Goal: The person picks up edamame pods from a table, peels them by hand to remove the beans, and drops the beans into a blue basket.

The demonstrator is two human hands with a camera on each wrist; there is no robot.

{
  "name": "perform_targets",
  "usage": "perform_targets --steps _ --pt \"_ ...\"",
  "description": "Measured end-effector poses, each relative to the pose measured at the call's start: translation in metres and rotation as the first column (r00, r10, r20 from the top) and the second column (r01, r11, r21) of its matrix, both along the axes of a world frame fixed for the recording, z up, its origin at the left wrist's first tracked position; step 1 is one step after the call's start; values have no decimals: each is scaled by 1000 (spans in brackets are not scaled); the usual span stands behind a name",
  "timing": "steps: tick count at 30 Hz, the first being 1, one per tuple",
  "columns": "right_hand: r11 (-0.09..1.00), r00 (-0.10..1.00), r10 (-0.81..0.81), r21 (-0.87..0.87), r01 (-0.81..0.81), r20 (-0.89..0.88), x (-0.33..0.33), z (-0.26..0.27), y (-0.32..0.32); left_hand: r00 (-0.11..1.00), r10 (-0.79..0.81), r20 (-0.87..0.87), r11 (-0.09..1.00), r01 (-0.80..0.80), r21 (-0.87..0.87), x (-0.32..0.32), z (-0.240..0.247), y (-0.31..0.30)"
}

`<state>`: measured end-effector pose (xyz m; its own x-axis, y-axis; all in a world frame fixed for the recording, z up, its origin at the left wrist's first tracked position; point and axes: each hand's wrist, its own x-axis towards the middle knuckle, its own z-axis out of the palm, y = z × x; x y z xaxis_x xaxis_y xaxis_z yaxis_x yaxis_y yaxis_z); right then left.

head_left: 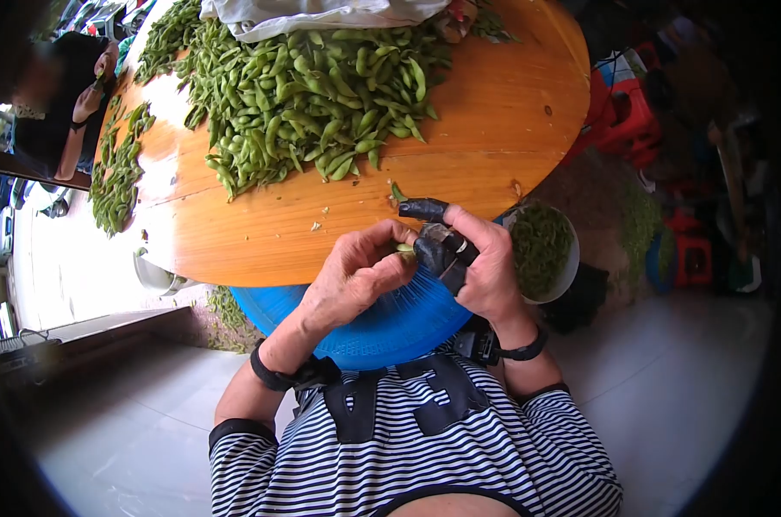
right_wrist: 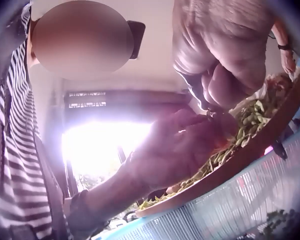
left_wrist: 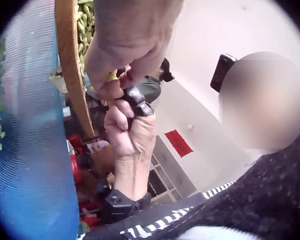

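In the head view, my left hand (head_left: pixel 356 269) pinches a green soybean pod (head_left: pixel 404 247) between thumb and fingertips. My right hand (head_left: pixel 485 267) meets it from the other side, its black-wrapped thumb (head_left: pixel 431 255) right at the pod's end and its lower fingers curled. The right forefinger (head_left: pixel 423 208), also wrapped in black, reaches out over the table edge, its tip close to another pod (head_left: pixel 397 192). In the left wrist view, a bit of the pod (left_wrist: pixel 113 77) shows between the fingertips of both hands. Below the hands sits a blue mesh basket (head_left: pixel 365 332).
A wooden table (head_left: pixel 494 121) carries a large heap of soybean pods (head_left: pixel 304 103), a white bag (head_left: pixel 321 13) and a smaller pile of pods (head_left: pixel 119 177). At right stands a white bucket (head_left: pixel 571 267) with green pods, near red stools (head_left: pixel 632 121). Another person (head_left: pixel 54 112) is at left.
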<state>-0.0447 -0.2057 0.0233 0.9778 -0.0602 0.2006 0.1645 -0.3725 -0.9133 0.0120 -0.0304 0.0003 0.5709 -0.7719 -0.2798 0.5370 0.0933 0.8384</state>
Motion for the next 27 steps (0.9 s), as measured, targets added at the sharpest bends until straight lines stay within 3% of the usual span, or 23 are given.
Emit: perform_targets --steps 2,6,8,9,12,14,17,20,22,24,27 --pt "983 993 1 183 20 -117 2 4 1 996 61 -65 994 -66 -88 -1 -5 -3" --pt "986 990 16 168 8 -141 1 2 0 994 85 -73 990 -92 -105 -3 -8 -6" --pt "992 1000 -11 -125 14 26 -3 0 2 985 164 -49 986 -161 44 -5 -2 -9" --pt "984 999 6 -179 3 49 -3 -5 3 985 163 -49 986 -161 44 -6 -3 -10" --pt "955 994 -40 -289 67 98 -5 -3 7 985 173 -15 985 -173 26 -10 -9 -12" --pt "950 995 -27 -308 55 95 -5 -2 6 961 180 210 971 -208 119 -13 -11 -13" --pt "956 998 -3 -294 24 70 -4 -2 1 952 182 248 961 -225 159 -15 -9 -12" --pt "985 996 -8 -172 23 87 0 -4 -4 960 166 226 964 -206 165 -14 -3 -10" --pt "996 996 -64 63 68 -60 -3 3 -4 976 121 180 972 -153 178 -9 5 -7" --pt "994 995 -56 93 64 -80 -5 1 -6 989 66 131 978 -90 186 -5 7 -7" --pt "978 990 -15 201 44 -144 -6 5 -7 995 30 97 998 -36 58 -3 4 -9"
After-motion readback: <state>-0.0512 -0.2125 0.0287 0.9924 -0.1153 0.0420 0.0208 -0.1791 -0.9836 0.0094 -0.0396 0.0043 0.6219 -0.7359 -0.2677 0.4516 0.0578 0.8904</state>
